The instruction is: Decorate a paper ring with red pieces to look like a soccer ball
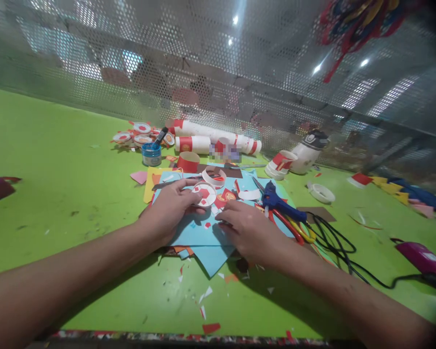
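Observation:
My left hand (172, 206) grips a round white disc (207, 190) with red shapes on it, like a small soccer ball, by its left edge. To its right, my right hand (249, 225) is low over light blue paper (189, 235), its fingers bent and slightly apart; nothing shows in them. Tiny red and white scraps (208, 225) lie between the hands. Just beyond are red pieces with gold prints (227, 195), a white paper ring (220, 182) and a curved white strip (250, 195). A blue glue gun (281, 203) rests beside my right hand.
Red-and-white paper tubes (218, 133) lie at the back, near a blue jar (151, 156) with a brush. A white penguin-like container (308, 152) stands behind a cup (280, 165). A tape roll (321, 193), black cable (343, 242) and magenta device (423, 259) are at right.

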{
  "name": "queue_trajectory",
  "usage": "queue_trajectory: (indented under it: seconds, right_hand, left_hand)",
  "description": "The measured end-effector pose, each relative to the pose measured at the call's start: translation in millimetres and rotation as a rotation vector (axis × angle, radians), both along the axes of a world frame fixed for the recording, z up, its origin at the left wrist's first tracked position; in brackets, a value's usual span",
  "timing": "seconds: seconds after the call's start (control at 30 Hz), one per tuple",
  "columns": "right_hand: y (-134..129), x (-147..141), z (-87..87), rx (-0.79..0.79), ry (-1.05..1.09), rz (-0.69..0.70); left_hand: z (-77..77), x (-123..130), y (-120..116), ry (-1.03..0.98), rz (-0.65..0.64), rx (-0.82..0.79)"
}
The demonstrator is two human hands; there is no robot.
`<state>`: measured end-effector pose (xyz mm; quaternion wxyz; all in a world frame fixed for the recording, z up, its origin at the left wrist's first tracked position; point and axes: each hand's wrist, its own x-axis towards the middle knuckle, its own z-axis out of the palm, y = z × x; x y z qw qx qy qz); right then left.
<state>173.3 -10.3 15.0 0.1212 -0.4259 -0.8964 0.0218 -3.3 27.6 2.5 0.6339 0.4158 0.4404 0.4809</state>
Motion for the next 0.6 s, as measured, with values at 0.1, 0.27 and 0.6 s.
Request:
queue_trajectory:
  seconds: [0.1,0.27,0.6]
  right_hand:
    - [-2,25,15.3,0.104,0.08,-0.1]
    - [18,93,35.0,0.185,-0.01,-0.406]
    - [45,135,-1.2,-0.088,-0.275,-0.605]
  left_hand:
    - [-1.0,-1,0,-0.004,-0.014,0.004]
    - [-5.9,-2,0,0.022,-0.038,-0.04]
    - [-7.4,-2,-1,0.043,-0.082,-0.026]
